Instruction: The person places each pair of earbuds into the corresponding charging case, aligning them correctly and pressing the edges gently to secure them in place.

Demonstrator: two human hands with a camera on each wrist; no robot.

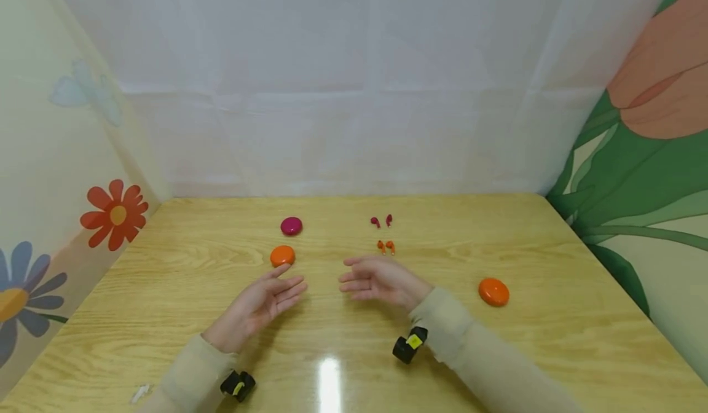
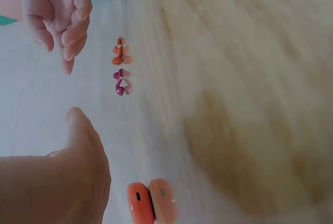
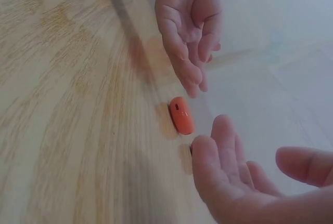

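Observation:
My left hand (image 1: pixel 262 302) is held over the table with relaxed fingers and nothing in it. Its thumb is near an orange round earbud case (image 1: pixel 283 255); a small dark port shows on the case side in the left wrist view (image 2: pixel 139 203). Facing it across a gap, my right hand (image 1: pixel 381 279) is also empty, fingers loosely extended. Just beyond that hand lies a pair of orange earbuds (image 1: pixel 390 245), with a magenta pair of earbuds (image 1: pixel 375 221) behind them. A magenta round case (image 1: pixel 291 226) sits behind the orange case.
Another orange round case (image 1: pixel 494 292) lies to the right, beside my right forearm. A small whitish scrap or mark (image 1: pixel 141 393) is on the wooden table (image 1: pixel 387 376) at front left. White cloth (image 1: pixel 354 93) stands behind; flower-painted panels (image 1: pixel 652 216) flank the table.

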